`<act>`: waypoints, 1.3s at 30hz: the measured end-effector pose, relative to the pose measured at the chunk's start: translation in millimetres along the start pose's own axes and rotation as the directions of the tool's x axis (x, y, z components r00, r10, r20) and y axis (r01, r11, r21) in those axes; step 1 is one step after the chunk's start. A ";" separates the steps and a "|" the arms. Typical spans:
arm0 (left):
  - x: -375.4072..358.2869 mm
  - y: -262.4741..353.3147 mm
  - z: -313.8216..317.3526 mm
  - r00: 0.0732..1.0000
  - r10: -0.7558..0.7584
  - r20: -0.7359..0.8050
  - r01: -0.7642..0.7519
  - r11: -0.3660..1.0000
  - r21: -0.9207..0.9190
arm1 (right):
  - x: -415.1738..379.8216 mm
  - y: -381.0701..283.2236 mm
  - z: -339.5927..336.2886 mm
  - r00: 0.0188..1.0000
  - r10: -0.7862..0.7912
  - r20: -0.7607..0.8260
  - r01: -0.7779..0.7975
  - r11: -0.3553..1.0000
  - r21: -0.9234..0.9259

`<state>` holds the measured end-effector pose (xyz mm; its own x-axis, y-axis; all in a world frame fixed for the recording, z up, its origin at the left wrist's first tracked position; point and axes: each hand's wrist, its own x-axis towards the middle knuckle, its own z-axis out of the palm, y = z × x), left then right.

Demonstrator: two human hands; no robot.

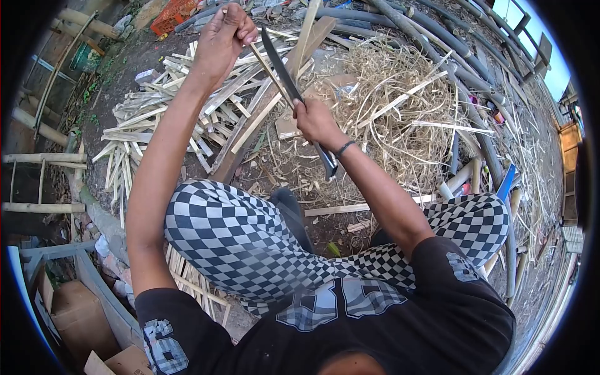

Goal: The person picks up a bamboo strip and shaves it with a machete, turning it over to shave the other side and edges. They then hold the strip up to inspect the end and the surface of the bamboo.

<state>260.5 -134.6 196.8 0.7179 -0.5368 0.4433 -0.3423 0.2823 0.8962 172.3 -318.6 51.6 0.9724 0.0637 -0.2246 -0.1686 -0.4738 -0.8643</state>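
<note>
My left hand (220, 45), raised at the upper left, pinches one end of a thin bamboo strip (266, 67). The strip slants down to the right, and its lower end reaches my right hand (317, 122). That hand is closed around a large knife (280, 62), its dark blade pointing up and left alongside the strip. The butt of the handle sticks out below my fist. Under both hands a wooden plank (310, 41) runs diagonally down towards my left knee.
A pile of split bamboo sticks (150, 115) lies at the left. Curly shavings (397, 106) heap up at the right, with long dark poles (431, 47) behind. An orange crate (173, 15) stands at the back, cardboard boxes (81, 319) at the lower left.
</note>
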 end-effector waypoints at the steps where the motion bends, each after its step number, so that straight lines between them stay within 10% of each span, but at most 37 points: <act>1: -1.9 -0.8 4.0 0.998 0.045 -0.052 -0.046 0.999 -0.018 | -3.4 -10.8 -0.8 0.984 -0.154 -0.093 0.152 0.988 -0.022; 2: -0.7 -1.4 8.0 0.990 0.092 -0.103 -0.096 0.995 -0.030 | -4.1 -17.8 -1.4 0.934 -0.308 -0.182 0.303 0.951 -0.058; 10: -5.5 2.0 27.0 0.981 0.104 -0.164 -0.117 0.991 -0.070 | 8.7 33.3 20.9 0.986 -0.108 -0.128 0.088 0.985 -0.150; 16: -8.3 -8.6 22.8 0.978 0.033 -0.204 -0.071 0.981 -0.181 | -14.3 -20.8 -0.7 0.898 -0.391 -0.202 0.386 0.920 -0.065; 39: -18.9 -5.2 9.0 0.971 0.121 -0.208 -0.166 0.963 -0.213 | -1.3 13.1 18.9 0.953 -0.289 -0.094 0.269 0.946 -0.178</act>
<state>243.2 -133.1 183.9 0.7815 -0.3215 0.5347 -0.3191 0.5304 0.7854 165.7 -308.3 32.0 0.9903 0.1150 0.0779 0.1311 -0.5878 -0.7983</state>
